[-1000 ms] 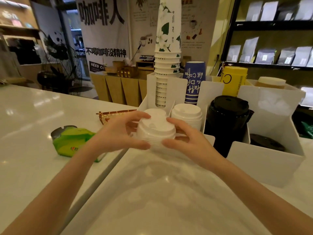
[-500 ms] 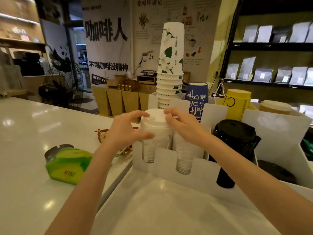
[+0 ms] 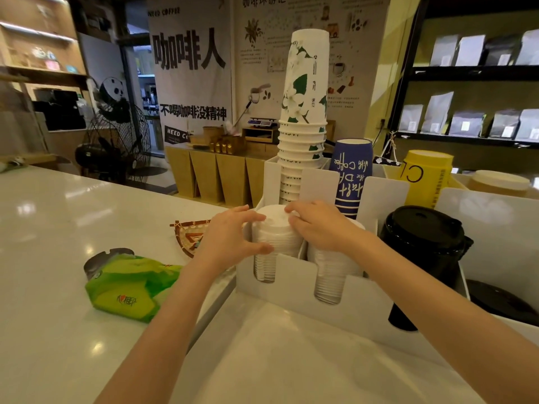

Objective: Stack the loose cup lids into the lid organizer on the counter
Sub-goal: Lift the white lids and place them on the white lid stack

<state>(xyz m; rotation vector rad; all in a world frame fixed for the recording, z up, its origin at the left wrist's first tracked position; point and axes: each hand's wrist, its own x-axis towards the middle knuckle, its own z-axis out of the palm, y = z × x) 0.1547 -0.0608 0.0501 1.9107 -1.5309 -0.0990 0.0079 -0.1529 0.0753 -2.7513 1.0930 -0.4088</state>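
A stack of white cup lids sits in the leftmost front slot of the white lid organizer on the counter. My left hand wraps the stack's left side, thumb low and fingers on top. My right hand rests on the stack's top right edge and covers the top of a second white lid stack in the neighbouring slot. A stack of black lids fills the slot to the right.
Tall paper cups, a blue cup stack and a yellow cup stack stand in the organizer's rear slots. A green tissue pack and a small woven tray lie on the counter to the left.
The white lid stack went from held above the counter into the left slot and has sunk lower there. Both hands followed it down and stay on it.
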